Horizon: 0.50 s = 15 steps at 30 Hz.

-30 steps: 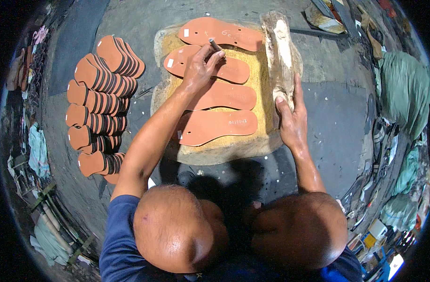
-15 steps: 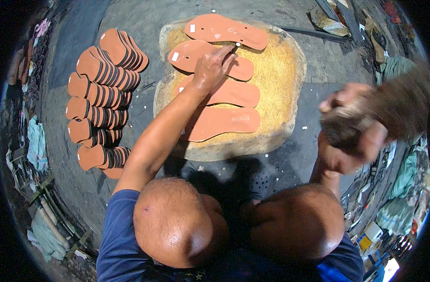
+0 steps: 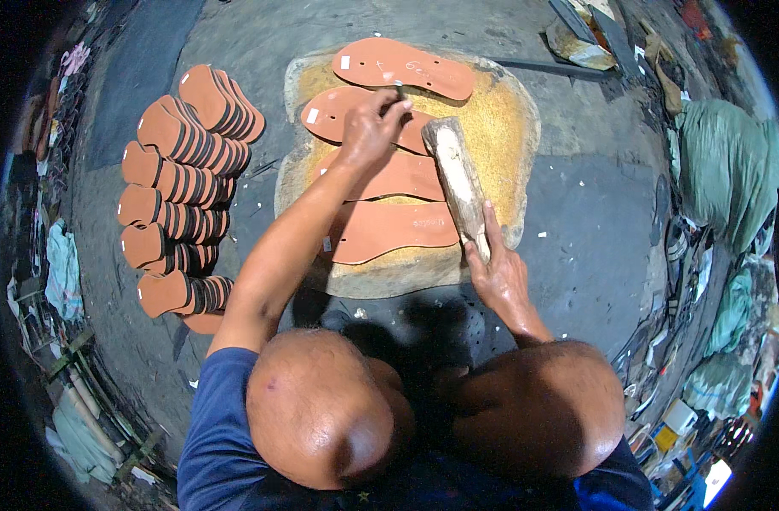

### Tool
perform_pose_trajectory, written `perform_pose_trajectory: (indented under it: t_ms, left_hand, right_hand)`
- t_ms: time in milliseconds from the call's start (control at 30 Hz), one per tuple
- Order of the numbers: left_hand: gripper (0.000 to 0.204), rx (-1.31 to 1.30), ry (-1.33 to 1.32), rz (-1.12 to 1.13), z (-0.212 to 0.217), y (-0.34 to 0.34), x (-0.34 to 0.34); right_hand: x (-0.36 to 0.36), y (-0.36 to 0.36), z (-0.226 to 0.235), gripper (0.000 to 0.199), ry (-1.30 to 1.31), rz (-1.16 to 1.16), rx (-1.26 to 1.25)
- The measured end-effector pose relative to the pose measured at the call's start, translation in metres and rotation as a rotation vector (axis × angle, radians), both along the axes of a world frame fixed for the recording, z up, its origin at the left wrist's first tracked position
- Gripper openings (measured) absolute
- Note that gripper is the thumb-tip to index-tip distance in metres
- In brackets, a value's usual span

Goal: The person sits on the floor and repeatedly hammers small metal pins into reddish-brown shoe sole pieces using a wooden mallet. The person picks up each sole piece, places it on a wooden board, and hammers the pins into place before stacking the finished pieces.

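My left hand (image 3: 371,134) is closed around a small punch-like metal tool (image 3: 399,86), mostly hidden by the fingers, over the second sandal sole (image 3: 326,117). My right hand (image 3: 502,277) grips one end of a rough wooden club (image 3: 459,179). The club's far end lies over the right ends of the soles. Several brown soles are laid one behind another on a yellowish block (image 3: 504,119): the farthest sole (image 3: 389,64) shows small holes and chalk marks, and the nearest sole (image 3: 389,232) lies by the block's front edge. White labels mark their left ends.
Rows of stacked brown and black soles (image 3: 181,179) lie left of the block on the dark floor (image 3: 577,255). Green sacks (image 3: 721,170) and clutter line the right side. Scraps and light cloth (image 3: 63,272) run along the left rim. A dark bar (image 3: 551,66) lies behind the block.
My right hand has brought the blurred, raised club down to the left, over the soles. My left hand and its tool have shifted slightly left along the second sole.
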<state>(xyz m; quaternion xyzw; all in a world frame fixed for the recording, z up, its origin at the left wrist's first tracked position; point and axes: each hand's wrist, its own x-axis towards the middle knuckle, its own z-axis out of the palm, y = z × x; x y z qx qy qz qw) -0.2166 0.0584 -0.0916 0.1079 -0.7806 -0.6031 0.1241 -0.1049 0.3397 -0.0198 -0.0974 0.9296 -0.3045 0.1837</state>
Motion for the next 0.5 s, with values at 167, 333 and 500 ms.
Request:
perform_pose_trajectory:
  t_ms: [167, 333, 500]
  left_hand:
    - [0.021, 0.490, 0.015, -0.042, -0.008, -0.013, -0.006]
    - [0.025, 0.657, -0.084, 0.145, 0.028, -0.003, -0.002]
    - [0.024, 0.442, 0.116, 0.172, 0.036, -0.041, -0.011]
  right_hand:
    - [-0.003, 0.001, 0.011, 0.074, -0.040, -0.009, 0.088]
    - [-0.011, 0.007, 0.005, 0.075, -0.043, 0.000, 0.080]
    - [-0.018, -0.002, 0.023, 0.074, -0.174, -0.014, 0.035]
